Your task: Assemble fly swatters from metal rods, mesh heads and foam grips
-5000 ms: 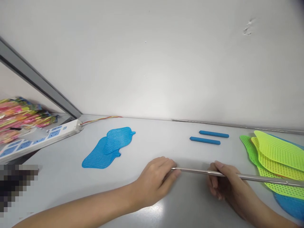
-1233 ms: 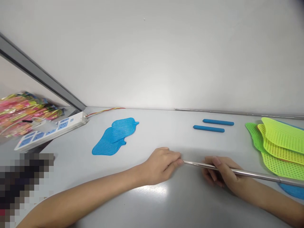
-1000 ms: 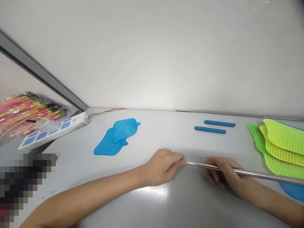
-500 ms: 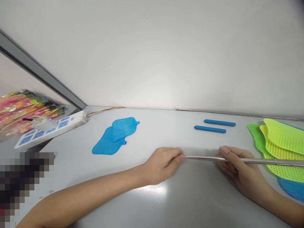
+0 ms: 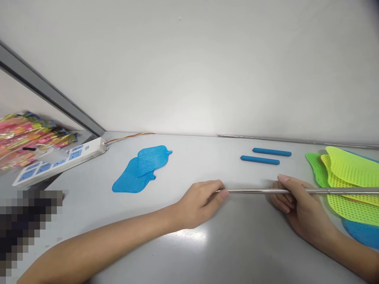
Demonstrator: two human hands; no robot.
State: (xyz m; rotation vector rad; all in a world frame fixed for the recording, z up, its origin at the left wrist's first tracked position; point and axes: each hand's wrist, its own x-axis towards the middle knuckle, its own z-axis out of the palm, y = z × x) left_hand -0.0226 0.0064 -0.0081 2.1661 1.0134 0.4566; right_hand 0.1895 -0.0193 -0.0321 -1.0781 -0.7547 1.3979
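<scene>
A thin silver telescopic rod (image 5: pixel 251 191) lies across both hands above the grey table. My left hand (image 5: pixel 203 203) pinches its narrow left end between thumb and fingers. Farther right, my right hand (image 5: pixel 296 201) holds the rod's shaft, thumb along the near side and fingers curled beneath. The rod's thicker part runs out of view at the right edge. Beyond the right hand lie two blue handle sleeves (image 5: pixel 259 159), side by side. Two blue perforated fly swatter heads (image 5: pixel 133 177) overlap on the table to the left.
Green, yellow and blue swatter heads (image 5: pixel 349 207) are piled at the right edge. Another metal rod (image 5: pixel 296 141) lies along the wall. On the left are a white power strip (image 5: pixel 63 159) with a plug in it and colourful plastic-wrapped packages (image 5: pixel 32 128).
The rod has tilted closer to level, its right part rising slightly. My right thumb has lifted a little; my left hand keeps its pinch on the end.
</scene>
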